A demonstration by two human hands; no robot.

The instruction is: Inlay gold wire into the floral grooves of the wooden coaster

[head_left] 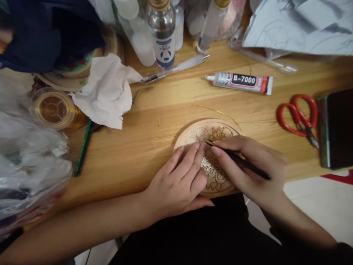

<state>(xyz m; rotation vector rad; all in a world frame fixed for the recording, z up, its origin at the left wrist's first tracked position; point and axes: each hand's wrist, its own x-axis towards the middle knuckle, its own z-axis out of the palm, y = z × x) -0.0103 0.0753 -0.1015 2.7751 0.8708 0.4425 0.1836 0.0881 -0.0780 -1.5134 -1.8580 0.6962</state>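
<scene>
A round wooden plate (180, 138) lies at the table's front edge, with a pencil-drawn pattern partly outlined in gold wire. My left hand (180, 180) rests on the plate's left side, fingertips near the top of the pattern, its lower fingers bent. Black tweezers (244, 162) are pinched in my right hand (248, 162), their tips on the pattern beside my left fingertips. Whether the tips grip anything is too small to tell. A thin gold wire (215, 110) curves over the table from the plate's upper edge.
A B-7000 glue tube (242, 82), red-handled pliers (299, 116) and a dark phone (336, 129) are at right. Bottles (161, 33) and a pen-like tool (179, 68) stand or lie behind. Crumpled paper (107, 92), a wire spool (53, 108) and a green pencil (82, 149) lie left.
</scene>
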